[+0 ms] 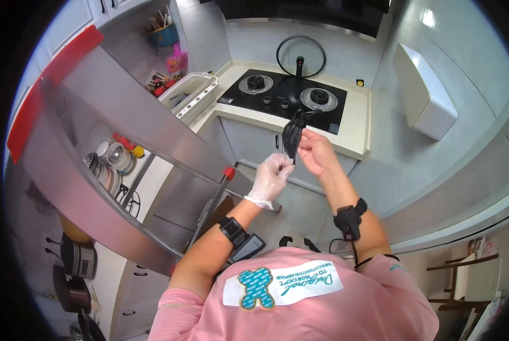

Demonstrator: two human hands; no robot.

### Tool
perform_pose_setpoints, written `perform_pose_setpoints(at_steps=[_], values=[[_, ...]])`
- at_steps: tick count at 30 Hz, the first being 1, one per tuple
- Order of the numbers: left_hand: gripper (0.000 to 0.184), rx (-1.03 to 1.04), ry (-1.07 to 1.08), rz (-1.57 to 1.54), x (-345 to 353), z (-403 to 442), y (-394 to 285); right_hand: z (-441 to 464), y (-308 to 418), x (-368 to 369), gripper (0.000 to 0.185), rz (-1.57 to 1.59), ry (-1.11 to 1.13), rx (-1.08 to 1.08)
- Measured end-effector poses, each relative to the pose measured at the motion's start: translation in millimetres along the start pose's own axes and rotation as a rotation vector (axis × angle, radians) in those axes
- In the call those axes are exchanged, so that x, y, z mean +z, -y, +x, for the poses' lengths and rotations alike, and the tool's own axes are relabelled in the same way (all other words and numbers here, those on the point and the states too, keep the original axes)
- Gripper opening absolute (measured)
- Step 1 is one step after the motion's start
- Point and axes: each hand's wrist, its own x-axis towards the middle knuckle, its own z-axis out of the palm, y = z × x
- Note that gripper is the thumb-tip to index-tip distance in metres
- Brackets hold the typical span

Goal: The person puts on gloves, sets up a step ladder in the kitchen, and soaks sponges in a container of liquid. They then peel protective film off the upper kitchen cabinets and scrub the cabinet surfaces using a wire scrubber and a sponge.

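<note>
- The black bundle (292, 135), lengthwise upright in view, is being pinched below by the gloved left hand (272, 175).
- Its right edge is being gripped by the right hand (317, 153).

Near the centre of the frame, my left hand (270, 177), in a thin translucent glove, pinches the lower end of a bunched black bundle (292, 136). My bare right hand (316, 152), just right of it, has its fingertips on the bundle's side. Above, at upper centre, is a black two-burner cooktop (280, 98), with a round glass lid (311, 51) upright behind it. A white bin (430, 96) is against the wall at upper right. A silvery metal frame (118, 94) with red ends crosses the left side; stacked dishes (118, 156) show through it. My pink shirt (345, 310) fills bottom centre.
</note>
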Motion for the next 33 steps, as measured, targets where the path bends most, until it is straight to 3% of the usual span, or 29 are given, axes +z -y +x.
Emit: perform_pose_setpoints(at_steps=[2,4,6,7,10,11,12,14,15,18,20,22,23,24,26,31,33], values=[[0.005,-0.02,0.029,-0.097,6.8,-1.9,6.0,-6.9,-10.1,8.3,0.031,0.135,-0.064,-0.128],[0.004,-0.007,0.0,-0.202,4.3,2.8,-1.9,-1.6,-29.8,-5.5,0.028,0.038,-0.095,-0.185],[0.005,0.03,0.03,-0.268,0.2,9.2,-4.5,1.4,-44.0,-15.7,0.021,-0.485,-0.233,-0.325],[0.006,0.093,0.05,-0.161,0.6,9.7,-2.5,11.9,-56.6,-42.7,0.015,-0.912,-0.276,-0.346],[0.007,-0.053,0.158,-0.188,2.8,6.2,4.6,11.0,-53.1,-50.3,0.017,-1.152,-0.271,-0.182],[0.007,-0.112,0.188,-0.13,1.6,4.6,6.2,11.5,-51.8,-43.8,0.018,-0.962,-0.331,-0.027],[0.007,-0.114,0.187,-0.131,1.5,1.6,8.0,9.5,-45.8,-40.9,0.018,-0.963,-0.329,-0.025],[0.007,-0.181,0.292,-0.035,4.1,-6.3,12.8,-0.9,-19.6,-26.8,0.025,-0.189,-0.091,-0.018],[0.008,-0.135,0.251,-0.277,14.6,-10.0,19.6,-7.9,-6.6,-9.1,0.032,-0.096,-0.059,-0.067],[0.008,-0.156,0.314,-0.336,20.8,-8.2,15.0,-2.4,-17.1,-1.4,0.037,0.013,-0.062,-0.114],[0.013,-0.25,0.314,-0.328,14.0,-2.4,14.6,-4.4,-22.8,-4.3,0.03,-0.003,-0.102,-0.138],[0.024,-0.405,0.225,-0.265,8.3,7.1,27.7,-2.4,-41.4,-20.7,0.019,-0.213,-0.225,-0.096],[0.03,-0.471,0.211,-0.009,1.8,10.7,9.6,-7.7,-44.3,-17.2,0.012,-0.351,-0.218,-0.095],[0.03,-0.471,0.204,-0.01,3.1,11.6,8.3,-11.6,-46.3,-13.8,0.012,-0.354,-0.212,-0.094],[0.026,-0.271,0.004,0.437,6.7,13.3,1.9,-15.5,-49.0,-3.5,0.014,-0.576,-0.211,-0.062],[0.016,-0.158,-0.231,0.462,11.1,14.8,1.1,-8.9,-52.5,-0.3,0.017,-0.64,-0.162,-0.157],[0.01,-0.173,-0.275,0.212,12.1,17.7,7.0,-9.4,-57.1,-0.2,0.017,-0.592,-0.252,-0.16]])
